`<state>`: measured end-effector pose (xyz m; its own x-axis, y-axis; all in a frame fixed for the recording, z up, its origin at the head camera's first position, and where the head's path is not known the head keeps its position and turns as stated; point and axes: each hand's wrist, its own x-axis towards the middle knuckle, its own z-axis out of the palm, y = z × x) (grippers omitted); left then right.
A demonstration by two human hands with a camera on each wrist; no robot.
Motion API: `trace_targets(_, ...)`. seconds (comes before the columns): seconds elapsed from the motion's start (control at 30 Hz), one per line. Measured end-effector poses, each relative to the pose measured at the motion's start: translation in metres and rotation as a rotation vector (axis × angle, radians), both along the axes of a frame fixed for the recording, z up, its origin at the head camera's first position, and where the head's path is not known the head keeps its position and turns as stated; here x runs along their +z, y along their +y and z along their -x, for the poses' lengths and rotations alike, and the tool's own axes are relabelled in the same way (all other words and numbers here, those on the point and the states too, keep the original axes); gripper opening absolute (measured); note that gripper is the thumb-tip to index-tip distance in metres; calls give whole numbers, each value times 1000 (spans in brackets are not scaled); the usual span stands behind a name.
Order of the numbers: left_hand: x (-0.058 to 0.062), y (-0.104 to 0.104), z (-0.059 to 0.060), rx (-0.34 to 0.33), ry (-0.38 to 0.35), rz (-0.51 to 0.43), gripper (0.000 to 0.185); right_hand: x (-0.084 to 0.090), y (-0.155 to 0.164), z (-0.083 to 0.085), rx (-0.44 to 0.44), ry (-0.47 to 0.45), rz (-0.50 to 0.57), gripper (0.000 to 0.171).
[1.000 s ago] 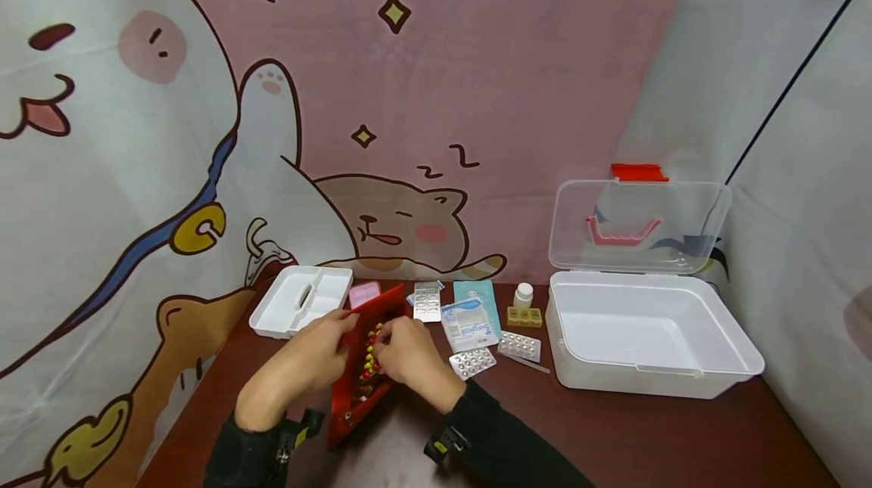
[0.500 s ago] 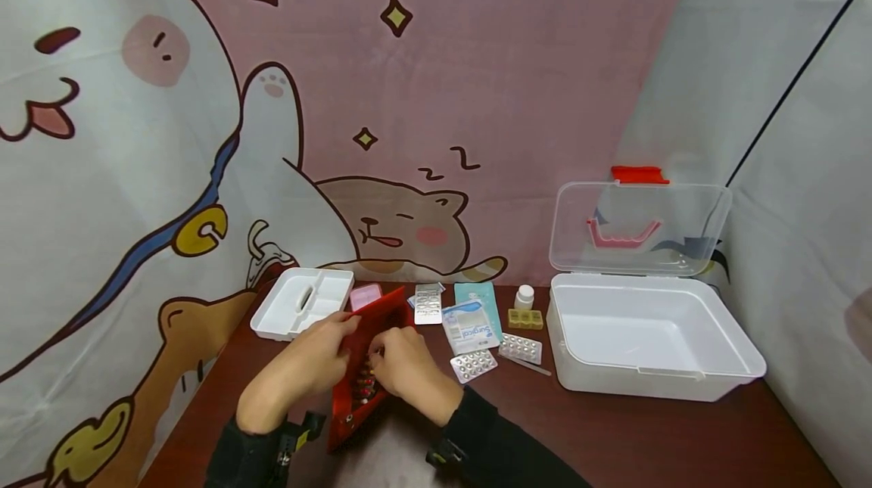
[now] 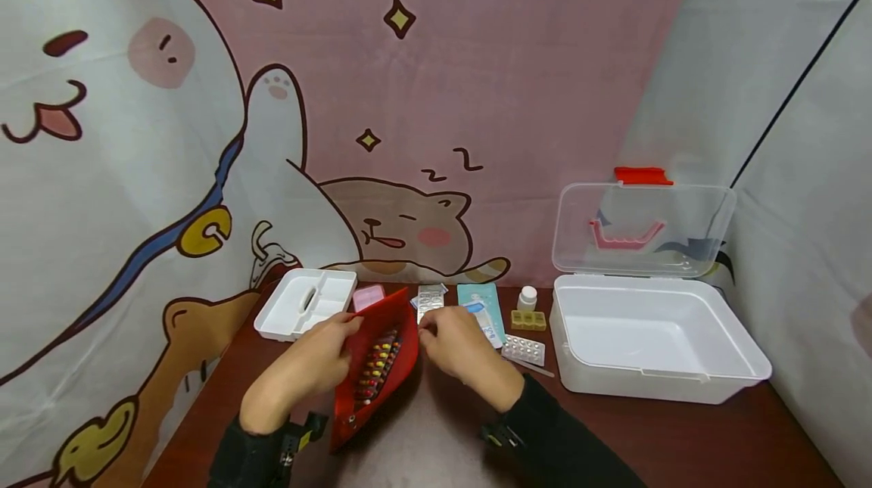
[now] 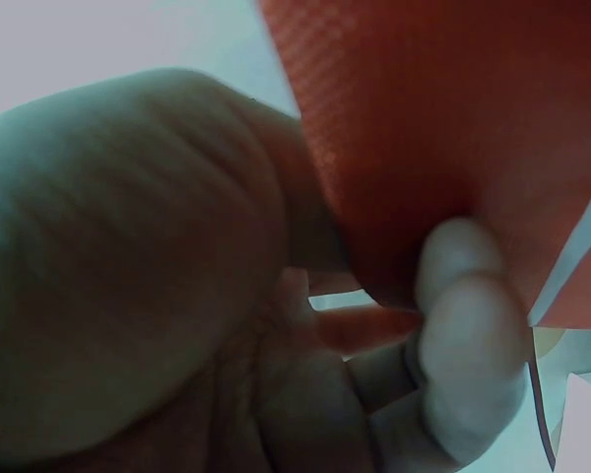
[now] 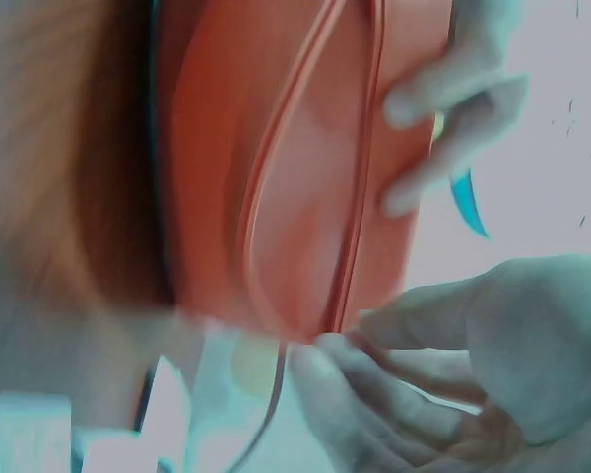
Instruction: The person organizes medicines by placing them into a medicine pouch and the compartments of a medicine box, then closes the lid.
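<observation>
White plastic made up the largest thing on the dark table: a storage box at the right, its clear lid propped upright with a red latch on top, leaving the inside open to reach. A smaller white divided tray sat at the far left against the cartoon cat backdrop.

Between them lay the red pouch, opened wide, with a blister sheet of red and yellow capsules showing inside. The left hand pinched the pouch's left edge between thumb and curled fingers — the left wrist view showed red fabric caught in that pinch, seemingly to hold the mouth open. The right hand hovered just right of the pouch over the packets, fingers loosely bent; whether it held anything could not be told, though in the right wrist view its fingertips sat near the pouch's rim.

Behind the right hand stood smaller items in a row: a teal packet with unreadable print, a silver blister strip, a pink case, a yellow pill organiser, a small white bottle and a blister pack of white tablets — laid out separately, likely for sorting.
</observation>
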<state>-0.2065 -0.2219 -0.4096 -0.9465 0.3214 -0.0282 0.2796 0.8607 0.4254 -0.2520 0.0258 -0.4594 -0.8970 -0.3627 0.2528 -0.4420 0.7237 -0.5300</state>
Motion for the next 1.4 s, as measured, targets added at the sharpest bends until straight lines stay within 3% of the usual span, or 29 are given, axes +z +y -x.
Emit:
trace_targets(0.13,1,1,0,3,-5,8,59,-3,31,11,14,-46,-119,10)
trace_targets(0.33,1,3,1,13,-15,13,60,-17,60,15,174,-165,-260,20)
trace_targets(0.5,0,3,1,16,-8,9,60,-36,68,15,260,-151,-344,17)
trace_targets(0.67,1,3,0,23,-24,-2,60,-47,68,15,257,-112,-372,18)
trace_targets(1.03,0,3,0,20,-25,0,61,-48,64,18,243,-198,-423,27)
trace_targets(1.13,0,3,0,15,-23,-2,60,-48,65,18,249,-170,-426,28)
trace_targets(1.4,0,3,1,24,-32,1,61,-42,64,16,286,-66,-409,12)
